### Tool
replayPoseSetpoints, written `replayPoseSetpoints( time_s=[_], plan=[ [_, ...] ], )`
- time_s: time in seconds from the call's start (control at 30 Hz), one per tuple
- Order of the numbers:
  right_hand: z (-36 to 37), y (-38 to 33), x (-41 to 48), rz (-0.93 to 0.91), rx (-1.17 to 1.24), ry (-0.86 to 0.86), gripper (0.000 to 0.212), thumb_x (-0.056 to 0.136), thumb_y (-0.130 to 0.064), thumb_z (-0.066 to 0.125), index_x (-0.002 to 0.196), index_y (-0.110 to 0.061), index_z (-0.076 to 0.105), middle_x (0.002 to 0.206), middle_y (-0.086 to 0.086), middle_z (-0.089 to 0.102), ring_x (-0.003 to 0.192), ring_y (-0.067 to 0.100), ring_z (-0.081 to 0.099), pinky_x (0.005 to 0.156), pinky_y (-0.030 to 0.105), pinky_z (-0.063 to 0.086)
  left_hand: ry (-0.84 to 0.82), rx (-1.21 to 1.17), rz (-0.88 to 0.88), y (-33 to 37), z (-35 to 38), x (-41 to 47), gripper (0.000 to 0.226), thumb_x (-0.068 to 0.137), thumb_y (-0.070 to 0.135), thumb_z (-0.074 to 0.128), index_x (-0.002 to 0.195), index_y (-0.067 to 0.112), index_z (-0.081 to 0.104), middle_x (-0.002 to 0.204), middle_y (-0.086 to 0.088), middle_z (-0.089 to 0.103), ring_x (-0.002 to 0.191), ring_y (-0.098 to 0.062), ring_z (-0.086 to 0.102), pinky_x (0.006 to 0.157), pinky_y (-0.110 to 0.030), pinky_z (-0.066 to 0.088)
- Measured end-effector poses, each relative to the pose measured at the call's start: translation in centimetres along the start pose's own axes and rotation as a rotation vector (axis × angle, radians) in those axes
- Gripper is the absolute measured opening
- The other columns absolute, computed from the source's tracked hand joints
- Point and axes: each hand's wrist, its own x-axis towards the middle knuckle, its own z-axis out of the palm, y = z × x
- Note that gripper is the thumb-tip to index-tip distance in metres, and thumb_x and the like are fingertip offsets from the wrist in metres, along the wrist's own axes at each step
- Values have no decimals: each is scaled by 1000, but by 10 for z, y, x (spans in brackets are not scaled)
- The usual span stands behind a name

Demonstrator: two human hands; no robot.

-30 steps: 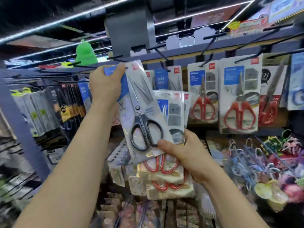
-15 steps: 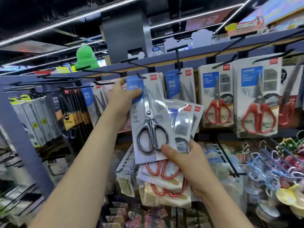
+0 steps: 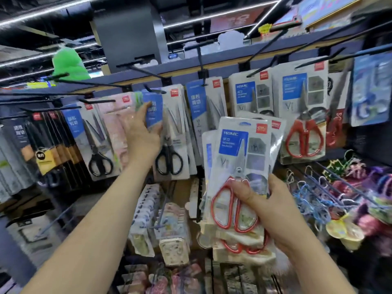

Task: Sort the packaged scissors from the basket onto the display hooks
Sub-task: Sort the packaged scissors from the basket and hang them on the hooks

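My left hand [image 3: 141, 132] is raised to the display and holds the upper left part of a packaged pair of black-handled scissors [image 3: 169, 149]. The pack's top sits at a black display hook [image 3: 153, 90]. My right hand [image 3: 263, 205] grips a fanned stack of packaged red-handled scissors [image 3: 239, 166] by its lower part, in front of the shelf. Matching red-handled packs [image 3: 303, 115] hang on hooks to the upper right. More black-handled packs [image 3: 93, 136] hang to the left. No basket is in view.
Several long black hooks [image 3: 263, 47] jut out from the top rail toward me, some of them bare. Dark packs [image 3: 42, 149] fill the far left. Small stationery packs [image 3: 167, 225] hang below, and colourful keyrings [image 3: 339, 198] hang at the lower right.
My left hand carried the black-handled pack away from the stack, up and left to the hook. The right hand's stack now shows a red-handled pack in front.
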Motion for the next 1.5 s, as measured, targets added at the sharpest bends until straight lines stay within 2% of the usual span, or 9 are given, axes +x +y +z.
replayPoseSetpoints(
  time_s=[0.23, 0.37, 0.43, 0.8, 0.9, 1.03, 1.2, 1.37, 1.5],
  plan=[
    [-8, 2, 1, -19, 44, 44, 31, 80, -28, 75, 110, -23, 70, 103, 0, 77, 96, 20, 74, 93, 49, 57, 143, 169, 112, 31, 0, -41, 28, 88, 18, 68, 116, 19, 65, 112, -10, 53, 104, -21, 51, 93, -25, 38],
    [-5, 4, 4, -27, 48, 34, 35, 79, -30, 75, 112, -23, 69, 105, 1, 77, 99, 21, 73, 94, 49, 56, -294, -209, -23, 79, 15, -98, 9, 88, 28, 71, 89, 33, 64, 70, 4, 60, 62, -2, 50, 62, -20, 44],
    [-2, 4, 5, -48, 42, 33, 37, 81, -29, 75, 116, -20, 69, 107, 2, 77, 101, 22, 73, 96, 50, 55, -308, -280, -107, 84, 27, -115, 16, 83, 31, 75, 91, 30, 62, 64, 3, 51, 56, -3, 44, 57, -19, 41],
    [-9, 4, 0, -28, 130, 101, 44, 84, -50, 51, 114, -22, 68, 103, -5, 77, 98, 13, 73, 83, 30, 60, -218, -475, -364, 83, 38, -134, 6, 85, 21, 75, 89, 20, 71, 76, -3, 75, 71, -22, 73, 65, -38, 61],
    [-15, 2, -4, -11, 109, 50, 41, 80, -47, 60, 112, -24, 70, 105, -1, 77, 99, 20, 73, 85, 38, 59, -123, -579, -446, 78, 42, -136, 6, 94, 21, 65, 95, 16, 64, 71, -2, 72, 62, -16, 67, 59, -35, 56],
    [-26, -1, -7, -52, -24, -25, 36, 73, -33, 73, 107, -22, 70, 99, -4, 78, 94, 14, 74, 80, 25, 59, -17, -655, -484, 77, 47, -142, 3, 100, 15, 54, 103, 15, 55, 72, 1, 66, 59, -9, 62, 54, -27, 53],
    [-44, -7, -13, -77, -101, -36, 34, 69, -33, 72, 101, -22, 71, 90, -9, 78, 83, 5, 73, 66, 12, 51, -77, -835, -516, 89, 44, -117, 35, 89, -6, 60, 118, 11, 53, 104, -15, 72, 92, -30, 69, 81, -46, 55],
    [-56, -16, -20, -117, -179, -45, 32, 72, -34, 73, 103, -30, 68, 91, -20, 76, 84, -6, 69, 67, 4, 46, -243, -796, -529, 122, 43, -75, 4, 89, 16, 69, 92, 15, 67, 93, -10, 76, 87, -26, 73, 78, -45, 61],
    [-68, -20, -22, -152, -196, 21, 35, 70, -38, 72, 104, -33, 68, 94, -23, 75, 88, -6, 69, 71, 5, 48, -269, -785, -457, 144, 55, -68, 7, 91, 16, 67, 85, 17, 71, 95, -11, 76, 92, -29, 73, 82, -48, 60]
  ],
)
